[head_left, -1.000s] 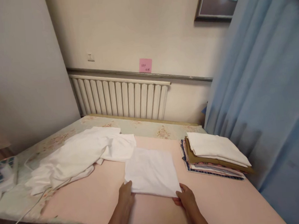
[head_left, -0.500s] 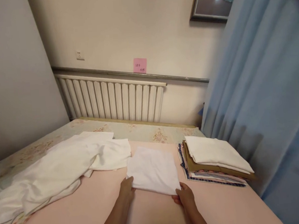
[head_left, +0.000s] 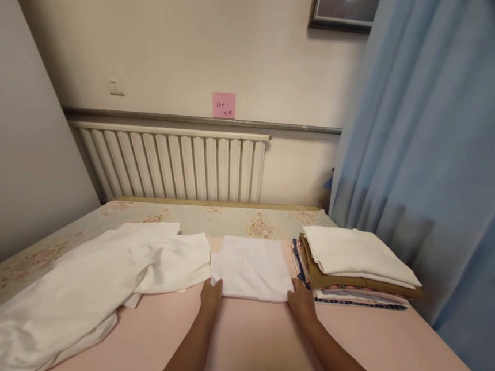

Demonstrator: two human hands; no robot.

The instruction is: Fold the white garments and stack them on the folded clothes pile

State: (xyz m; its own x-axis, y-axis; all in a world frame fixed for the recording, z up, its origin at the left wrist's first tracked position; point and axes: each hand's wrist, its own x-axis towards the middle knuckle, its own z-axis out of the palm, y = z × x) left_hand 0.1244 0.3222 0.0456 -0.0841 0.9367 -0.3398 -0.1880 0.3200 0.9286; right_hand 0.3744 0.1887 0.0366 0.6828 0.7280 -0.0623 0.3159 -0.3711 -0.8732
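A folded white cloth (head_left: 252, 269) lies roughly flat in the middle of the pink sheet. My left hand (head_left: 211, 295) holds its near left corner, the fingertips partly hidden. At the near right corner, my right hand (head_left: 301, 299) is closed on the edge, its fingers mostly out of sight. Just right of that hand stands a stack of folded cloths, with a white folded cloth (head_left: 360, 255) on top and a brown one (head_left: 324, 274) below it. A loose, rumpled white cloth (head_left: 95, 285) spreads out to the left.
The pink sheet (head_left: 257, 346) covers the near part of the bed, with a floral cover (head_left: 215, 214) beyond it. A radiator (head_left: 176, 160) runs along the wall behind. Blue curtains (head_left: 434, 134) hang close on the right; a pale upright panel (head_left: 17, 125) stands left.
Both hands have moved a little farther from me, and the folded white cloth's near edge has shifted away with them. The view has turned slightly to the right.
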